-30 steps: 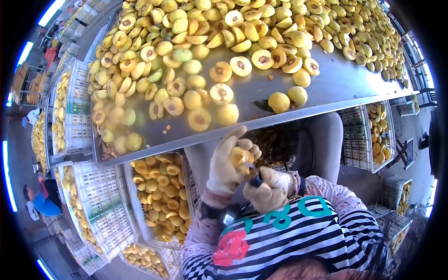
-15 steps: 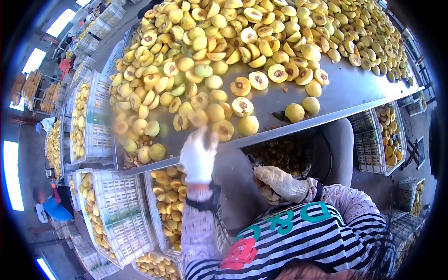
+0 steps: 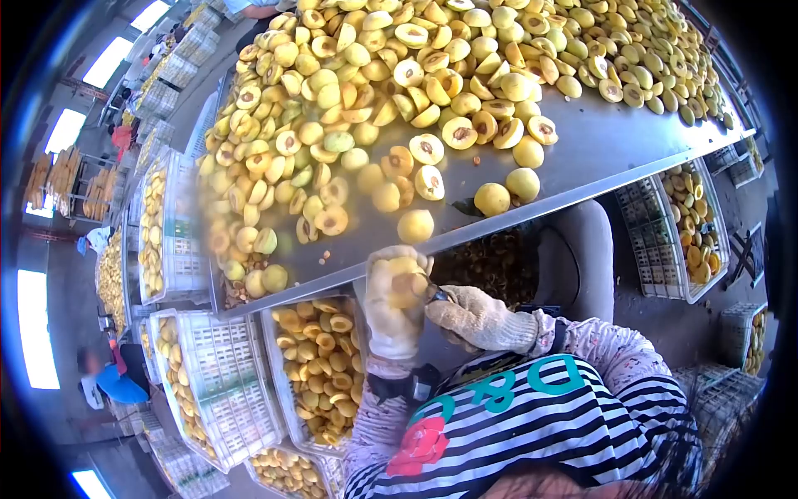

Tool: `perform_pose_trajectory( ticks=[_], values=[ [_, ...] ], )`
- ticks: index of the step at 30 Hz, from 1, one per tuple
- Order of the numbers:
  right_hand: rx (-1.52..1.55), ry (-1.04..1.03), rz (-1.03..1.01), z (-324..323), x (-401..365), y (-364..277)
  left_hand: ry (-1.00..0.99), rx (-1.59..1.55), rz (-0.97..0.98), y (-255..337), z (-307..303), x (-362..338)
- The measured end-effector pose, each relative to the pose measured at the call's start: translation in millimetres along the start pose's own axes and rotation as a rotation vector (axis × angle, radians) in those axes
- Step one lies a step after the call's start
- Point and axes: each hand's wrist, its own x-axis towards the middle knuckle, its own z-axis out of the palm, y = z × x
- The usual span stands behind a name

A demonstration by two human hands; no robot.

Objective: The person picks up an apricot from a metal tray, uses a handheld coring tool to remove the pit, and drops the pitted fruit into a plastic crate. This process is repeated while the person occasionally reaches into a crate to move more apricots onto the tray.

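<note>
My left hand (image 3: 396, 301), in a whitish glove, is closed around a yellow peach half (image 3: 407, 289) in front of the table's near edge. Beside it, my right hand (image 3: 486, 320), in a knitted cream glove, grips a small pitting tool (image 3: 435, 294). Only its dark, curved end shows, touching or very near the peach half; the glove covers the rest. Beyond both hands, halved yellow peaches (image 3: 428, 150), many with brown pits, are heaped on the metal table (image 3: 582, 137). A single peach (image 3: 416, 226) lies close to the rim above my left hand.
A crate of peach halves (image 3: 320, 370) stands left of my left arm, with a tilted white crate (image 3: 220, 382) beyond it. Below the table edge sits a grey tub (image 3: 586, 258) holding dark scraps. Another crate (image 3: 657, 241) is at right. A person in blue (image 3: 122, 378) is far left.
My left hand has come back from the fruit at the table's edge and now holds a peach half against my right hand's tool. The view has shifted slightly.
</note>
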Motion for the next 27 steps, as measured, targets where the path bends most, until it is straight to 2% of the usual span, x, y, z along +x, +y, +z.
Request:
perform_pose_trajectory(
  ticks=[1,2,3,6,9,10,13,16,18,19,21,23,25,26,27],
  values=[
    [-0.039,0.035,0.037,-1.2,-1.5,-1.5,0.073,-0.037,0.068,-4.0,16.2,-4.7],
    [-0.203,0.127,-0.172,-6.2,11.0,19.9,0.072,-0.068,0.062,-6.2,18.7,-6.0],
    [-0.250,0.150,-0.174,-8.2,6.7,17.3,0.066,-0.100,0.058,-7.7,22.1,-5.9],
    [-0.449,0.155,-0.142,-17.7,-9.0,-2.3,0.159,0.097,-0.042,-5.2,42.1,-7.8],
    [-0.466,0.202,-0.199,-24.8,-2.7,9.8,0.144,0.162,0.041,-15.7,49.9,-5.6],
    [-0.543,0.229,-0.199,-25.3,-2.2,8.9,0.122,0.320,0.115,-13.7,56.0,-10.2],
    [-0.624,0.239,-0.213,-25.7,1.8,12.9,0.161,0.535,0.134,-12.2,59.7,-16.6],
    [-0.430,0.136,-0.432,-28.6,13.5,28.9,0.114,0.617,0.305,-25.0,42.3,-13.6],
    [-0.176,-0.036,-0.244,-32.9,11.8,26.6,0.122,0.661,0.441,-32.9,42.4,-12.5],
    [-0.196,-0.023,-0.250,-32.3,11.4,26.5,0.131,0.679,0.514,-35.4,43.6,-11.4],
    [-0.236,0.001,-0.262,-31.3,11.0,26.5,-0.075,0.806,0.658,-31.0,32.0,-6.9],
    [-0.540,0.102,-0.263,-35.3,7.3,22.8,-0.160,0.842,0.433,-14.4,25.6,-5.5],
    [-0.465,0.095,-0.292,-33.6,3.4,26.2,-0.124,0.754,-0.149,7.9,32.9,-5.4],
    [-0.438,0.075,-0.301,-34.0,4.1,29.5,-0.169,0.693,-0.089,2.8,28.6,0.0],
    [-0.412,0.053,-0.311,-34.3,5.0,30.4,-0.113,0.613,0.069,-4.7,27.6,0.4]
  ],
)
